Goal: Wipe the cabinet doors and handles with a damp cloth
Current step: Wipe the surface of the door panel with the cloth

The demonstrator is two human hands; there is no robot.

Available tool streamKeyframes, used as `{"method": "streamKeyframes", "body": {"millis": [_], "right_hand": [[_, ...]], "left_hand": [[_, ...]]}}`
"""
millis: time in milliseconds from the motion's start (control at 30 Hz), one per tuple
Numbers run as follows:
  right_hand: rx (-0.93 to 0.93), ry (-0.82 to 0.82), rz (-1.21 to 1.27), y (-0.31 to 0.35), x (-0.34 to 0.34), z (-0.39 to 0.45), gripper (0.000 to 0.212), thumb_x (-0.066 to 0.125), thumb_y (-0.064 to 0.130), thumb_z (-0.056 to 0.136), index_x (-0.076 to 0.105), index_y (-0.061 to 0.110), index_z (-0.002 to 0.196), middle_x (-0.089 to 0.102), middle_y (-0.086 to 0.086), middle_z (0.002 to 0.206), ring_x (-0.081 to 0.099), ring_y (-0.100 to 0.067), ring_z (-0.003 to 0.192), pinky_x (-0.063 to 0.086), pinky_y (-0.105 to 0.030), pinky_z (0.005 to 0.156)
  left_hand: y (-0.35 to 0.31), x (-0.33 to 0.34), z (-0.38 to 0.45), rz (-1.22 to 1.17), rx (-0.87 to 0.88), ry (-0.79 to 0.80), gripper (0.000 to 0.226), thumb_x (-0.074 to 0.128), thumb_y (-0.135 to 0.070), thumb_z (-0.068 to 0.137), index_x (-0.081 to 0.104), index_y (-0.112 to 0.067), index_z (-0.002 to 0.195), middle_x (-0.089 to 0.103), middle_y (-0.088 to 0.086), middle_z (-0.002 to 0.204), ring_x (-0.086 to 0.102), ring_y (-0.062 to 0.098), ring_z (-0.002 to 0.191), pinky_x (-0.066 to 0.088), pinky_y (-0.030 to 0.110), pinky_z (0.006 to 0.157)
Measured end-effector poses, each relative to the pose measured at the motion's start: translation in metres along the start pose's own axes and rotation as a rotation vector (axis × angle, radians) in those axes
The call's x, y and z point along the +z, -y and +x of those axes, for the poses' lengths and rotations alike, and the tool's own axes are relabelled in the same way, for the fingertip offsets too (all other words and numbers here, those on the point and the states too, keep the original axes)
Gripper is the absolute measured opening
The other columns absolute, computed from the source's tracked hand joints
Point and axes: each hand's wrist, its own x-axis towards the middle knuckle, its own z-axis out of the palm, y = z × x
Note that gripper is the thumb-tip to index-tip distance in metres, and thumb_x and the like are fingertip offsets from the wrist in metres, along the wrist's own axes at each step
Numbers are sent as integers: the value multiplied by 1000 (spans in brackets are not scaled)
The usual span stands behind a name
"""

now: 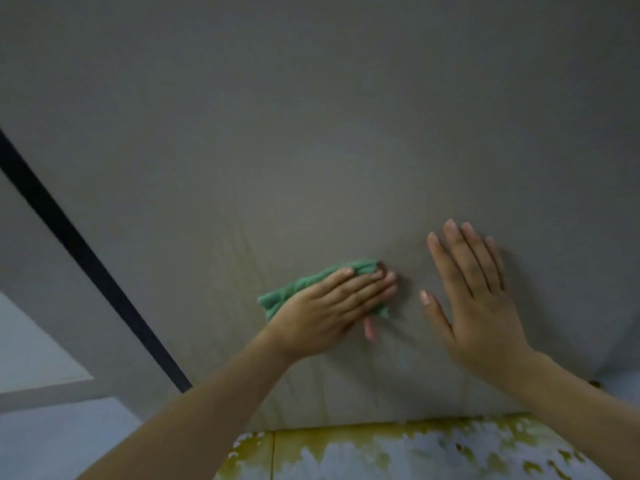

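A grey cabinet door [311, 150] fills most of the view. My left hand [332, 306] lies flat on a green cloth [294, 289] and presses it against the lower middle of the door. A small pink bit [370, 329] sticks out beneath the cloth. To the right, my right hand [478, 299] rests flat on the door with its fingers spread and nothing in it, a short gap from the cloth. No handle is visible.
A dark vertical gap [86, 258] runs along the door's left edge, with another grey panel [27, 244] beyond it. Below the door lies a floor with worn yellow and pale patches [398, 452].
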Motion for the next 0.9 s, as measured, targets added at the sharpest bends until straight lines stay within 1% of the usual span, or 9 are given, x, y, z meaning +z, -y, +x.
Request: {"method": "streamKeyframes", "body": {"millis": [100,300,367,467,533,600,733,833,900], "right_hand": [[-168,45,-20,11,-1,23,62,43,27,92,20,11,147,23,-12,152,10,-20,146,10,-41,119],[-297,-6,-62,27,2,88,58,45,22,93,29,1,144,27,-13,150,20,-27,143,12,-43,119],[-253,-42,-84,31,5,94,57,45,20,93,31,-1,143,30,-15,150,22,-29,141,13,-43,118],[-198,-64,-118,40,15,86,59,43,22,92,28,0,145,27,-16,150,19,-30,143,12,-46,118],[-176,-75,-126,44,20,82,61,42,24,92,24,2,146,24,-16,151,14,-28,144,9,-46,118],[-169,-102,-137,44,23,83,62,42,26,93,22,5,147,24,-16,150,11,-26,145,9,-46,118],[-179,-116,-128,42,25,86,62,41,28,93,21,8,148,21,-13,151,7,-21,147,8,-45,119],[-183,-113,-127,44,24,84,62,41,27,93,22,5,148,22,-16,151,8,-23,146,8,-47,118],[-159,-116,-124,47,25,83,62,42,26,93,22,2,147,22,-19,150,9,-28,146,7,-48,118]], "left_hand": [[22,-1,-32,-16,-172,-69,59,34,-24,97,16,-12,152,20,2,157,2,15,148,3,33,120],[88,-27,-7,-41,-917,-394,58,26,-31,99,17,-3,149,29,15,152,-6,15,146,2,40,120],[73,-23,3,-107,-906,-384,62,32,-30,94,17,-6,150,23,7,153,-8,15,146,-1,39,120],[30,-5,-15,-86,-538,-231,68,35,-30,93,6,-14,153,13,-2,155,-2,15,148,0,35,120],[13,3,-35,-55,-470,-149,61,26,-29,98,5,-14,153,16,-2,157,3,14,148,2,34,120],[6,5,-49,-62,-593,-167,57,21,-30,100,6,-16,153,8,-1,161,6,13,148,4,34,120],[38,-9,-28,-82,-1044,-373,72,35,-24,91,-1,-16,153,-8,-2,161,0,17,148,2,39,120],[70,-30,17,-93,-1104,-433,66,33,-27,91,12,-9,151,8,7,160,-1,18,147,3,40,120],[78,-33,31,-98,-1097,-444,59,31,-28,93,20,-5,146,21,5,155,2,18,148,4,41,119]]}}
